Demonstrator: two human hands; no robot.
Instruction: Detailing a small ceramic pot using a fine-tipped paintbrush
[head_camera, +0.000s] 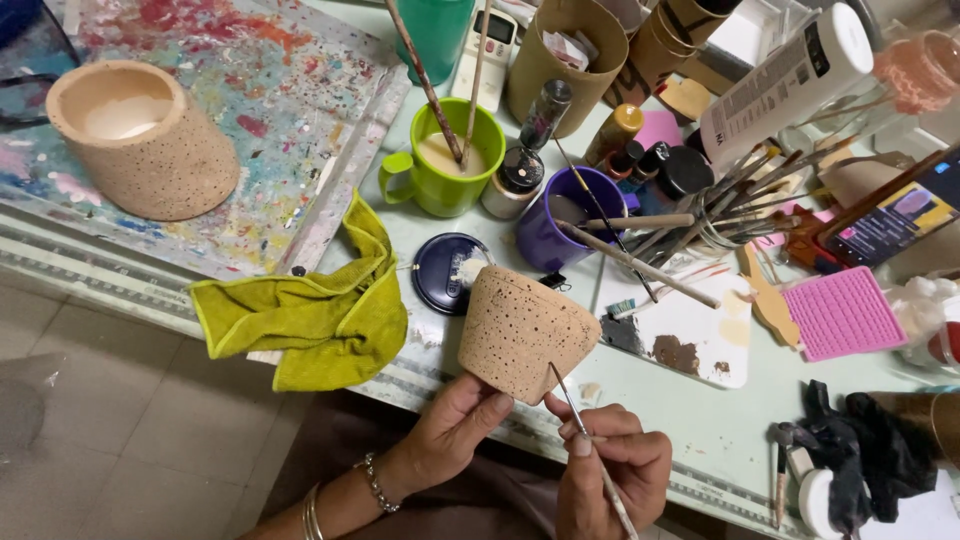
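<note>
Hands at work over a cluttered paint table: the left hand (455, 425) closes around the lower end of a speckled, tan, tapered clay pot (524, 333), which lies tilted, its long axis running from the palm toward 11 o'clock. The right hand (612, 472) pinches a thin, pale-handled paintbrush (590, 448), its tip touching the pot's near face. The pot sits directly at 12 o'clock from both hands, above the table edge; the left hand carries it, while the right is just beside it at 4 o'clock.

Beyond the pot, at 10 o'clock, a crumpled yellow-green cloth (310, 315) hangs over the table's edge. A round, dark blue lid (447, 272) lies just behind the pot. Farther out at 12 o'clock stand a lime-green mug (445, 160) holding brushes and a purple cup (565, 225) with sticks across it. A white palette smeared with brown paint (685, 335) lies at 2 o'clock, a pink textured square mat (843, 312) beyond it. A second speckled pot (140, 135) stands upright on a paint-splattered board (270, 100) at far 10 o'clock.
</note>
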